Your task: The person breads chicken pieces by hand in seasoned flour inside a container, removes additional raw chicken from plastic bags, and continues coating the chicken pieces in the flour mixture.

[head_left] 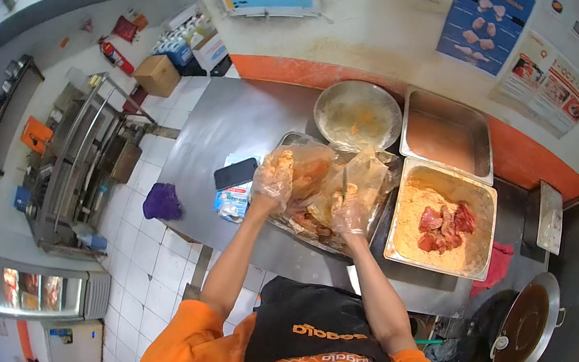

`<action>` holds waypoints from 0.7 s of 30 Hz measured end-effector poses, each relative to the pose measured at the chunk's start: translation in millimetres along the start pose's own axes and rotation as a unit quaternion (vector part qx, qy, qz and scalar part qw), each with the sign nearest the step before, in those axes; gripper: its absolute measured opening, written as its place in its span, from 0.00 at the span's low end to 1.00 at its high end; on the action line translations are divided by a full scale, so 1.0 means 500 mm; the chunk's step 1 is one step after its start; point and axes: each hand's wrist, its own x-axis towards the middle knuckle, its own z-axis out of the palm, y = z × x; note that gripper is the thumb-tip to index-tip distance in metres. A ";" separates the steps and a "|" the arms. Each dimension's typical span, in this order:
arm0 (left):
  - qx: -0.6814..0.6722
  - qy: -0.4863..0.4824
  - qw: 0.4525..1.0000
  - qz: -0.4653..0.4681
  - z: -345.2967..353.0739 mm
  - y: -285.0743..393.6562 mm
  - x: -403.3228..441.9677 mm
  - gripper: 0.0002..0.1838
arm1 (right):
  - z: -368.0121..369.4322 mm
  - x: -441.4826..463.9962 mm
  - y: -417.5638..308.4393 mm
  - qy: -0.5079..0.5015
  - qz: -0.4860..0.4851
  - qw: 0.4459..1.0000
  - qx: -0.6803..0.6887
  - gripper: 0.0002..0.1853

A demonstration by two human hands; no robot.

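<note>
Both of my hands wear clear plastic gloves smeared with orange-tan coating. My left hand [274,180] is closed on the left side of a clear plastic bag [313,166], with orange-brown contents showing through it. On the right, my right hand [349,213] grips the bag's crumpled, coated plastic [370,173]. Both hands are over a metal tray [377,221] lined with plastic, where pieces of raw meat [307,223] lie under the bag. The fingertips are partly hidden by film.
Right of the tray, a steel pan [482,266] holds breading flour [417,210] and red meat [446,229]. Behind are a round bowl [357,116] and a deep pan [449,140] of reddish liquid. A phone [235,174] lies left. Oil-filled woks [525,328] stand far right.
</note>
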 end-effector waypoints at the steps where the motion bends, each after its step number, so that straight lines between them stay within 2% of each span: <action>1: 0.080 -0.007 0.996 0.033 -0.006 -0.006 0.011 0.18 | 0.006 0.012 0.012 0.017 -0.023 0.998 0.062 0.20; 2: -0.215 -0.033 0.955 -0.202 -0.075 0.101 0.041 0.20 | 0.014 0.021 0.029 0.034 -0.043 0.991 0.125 0.19; 3: -0.176 -0.053 0.966 -0.183 -0.068 0.077 0.036 0.20 | 0.018 0.026 0.036 0.052 -0.060 0.979 0.187 0.18; 4: -0.137 -0.074 0.974 -0.162 -0.049 0.030 0.029 0.20 | -0.060 0.005 -0.037 0.062 -0.011 0.974 0.218 0.14; 5: -0.098 -0.096 0.980 -0.142 -0.029 -0.009 0.021 0.20 | -0.067 0.003 -0.033 0.038 -0.036 0.965 0.255 0.13; 6: -0.140 -0.082 0.975 -0.151 -0.032 -0.003 0.031 0.17 | -0.078 -0.003 -0.024 0.013 -0.059 0.954 0.292 0.13; 9: -0.069 -0.069 0.991 -0.093 -0.053 0.039 0.037 0.14 | -0.125 -0.031 -0.019 -0.098 -0.097 0.943 0.301 0.17; 10: -0.082 -0.060 0.992 -0.074 -0.044 0.037 0.035 0.14 | -0.155 -0.049 -0.028 -0.140 -0.103 0.942 0.288 0.20; 12: -0.109 -0.041 0.993 -0.036 -0.020 0.029 0.027 0.14 | -0.216 -0.090 -0.060 -0.265 0.004 0.890 0.372 0.19; 13: -0.076 -0.037 0.996 0.019 -0.020 0.038 0.027 0.13 | -0.247 -0.112 -0.083 -0.325 0.056 0.851 0.409 0.19; 14: -0.044 -0.031 0.996 0.073 -0.025 0.052 0.030 0.13 | -0.271 -0.134 -0.120 -0.311 0.071 0.777 0.543 0.19; 15: -0.010 -0.024 0.992 0.126 -0.026 0.066 0.031 0.12 | -0.268 -0.129 -0.119 -0.329 0.098 0.786 0.514 0.19; 18: 0.135 -0.145 0.970 0.141 -0.020 0.098 0.030 0.11 | -0.243 -0.102 -0.121 -0.374 0.140 0.803 0.443 0.18; 19: 0.035 -0.105 0.978 0.179 -0.007 0.077 0.015 0.13 | -0.241 -0.097 -0.119 -0.377 0.142 0.811 0.424 0.17; 20: 0.074 -0.047 0.975 0.203 0.044 0.039 -0.010 0.09 | -0.232 -0.090 -0.110 -0.372 0.121 0.817 0.424 0.18; 21: 0.075 -0.020 0.967 0.241 0.026 0.066 -0.002 0.09 | -0.216 -0.080 -0.106 -0.375 0.093 0.819 0.424 0.19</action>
